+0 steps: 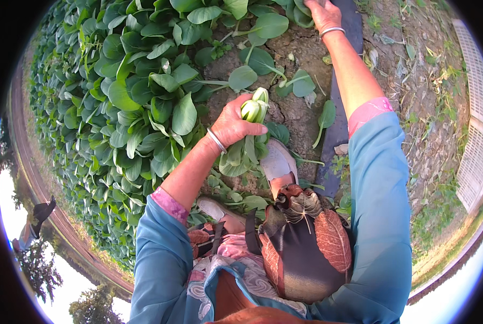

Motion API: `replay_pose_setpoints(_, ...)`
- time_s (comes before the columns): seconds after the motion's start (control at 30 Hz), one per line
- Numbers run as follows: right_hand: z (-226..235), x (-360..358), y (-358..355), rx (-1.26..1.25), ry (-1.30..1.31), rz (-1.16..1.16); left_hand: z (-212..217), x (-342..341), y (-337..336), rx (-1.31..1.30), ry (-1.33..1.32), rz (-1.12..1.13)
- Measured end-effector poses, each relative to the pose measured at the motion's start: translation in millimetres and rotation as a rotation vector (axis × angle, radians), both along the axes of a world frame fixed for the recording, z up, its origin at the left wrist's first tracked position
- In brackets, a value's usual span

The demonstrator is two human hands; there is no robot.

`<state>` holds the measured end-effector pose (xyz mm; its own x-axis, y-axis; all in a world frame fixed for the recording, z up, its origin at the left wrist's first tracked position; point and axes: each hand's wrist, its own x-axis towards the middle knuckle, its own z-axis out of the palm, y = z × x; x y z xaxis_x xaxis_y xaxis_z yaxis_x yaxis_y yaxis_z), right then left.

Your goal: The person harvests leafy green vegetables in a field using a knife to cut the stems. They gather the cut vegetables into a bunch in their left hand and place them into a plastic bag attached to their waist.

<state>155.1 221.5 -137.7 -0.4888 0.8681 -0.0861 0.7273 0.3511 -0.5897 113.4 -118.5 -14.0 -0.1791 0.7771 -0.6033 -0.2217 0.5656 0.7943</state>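
Observation:
In the middle, my left hand is closed around a bok choy. Its pale green stem end points up, and its leaves hang below my fingers. At the top edge, my right hand reaches far forward, its thumb side against dark green bok choy leaves. The picture's edge cuts off its fingers, so whether they grip those leaves is hidden. Loose bok choy leaves lie on cracked soil between the two hands.
Dense growing bok choy fills the left side. A dark strip runs along the soil on the right. White perforated crates stand at the far right. My shoe is just below my left hand.

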Motion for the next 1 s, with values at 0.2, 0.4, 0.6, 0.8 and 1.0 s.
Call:
replay_pose_setpoints(0.2, -11.6, -1.4, -39.6, 0.567, -0.073, 0.039, 0.4, 1.2, 1.5, -0.046, 0.007, -0.067)
replay_pose_setpoints(0.4, 2.8, 19.4, -18.6, 0.114, 0.510, 0.012, 4.2, -18.1, 20.1, 0.023, 0.185, -0.101)
replay_pose_setpoints(0.6, -14.7, 66.7, 16.4, -0.280, 1.029, -0.332, 2.8, -20.5, 47.0, 0.070, 0.104, -0.052)
replay_pose_setpoints(0.8, 17.7, 92.8, -30.1, -0.509, 0.870, -0.664, -2.8, -10.4, 24.6, 0.001, 0.112, -0.076)
replay_pose_setpoints(1.0, 12.4, 106.9, -42.2, -0.502, 0.154, -0.499, -4.3, -16.2, 7.1, -0.076, 0.077, -0.048)
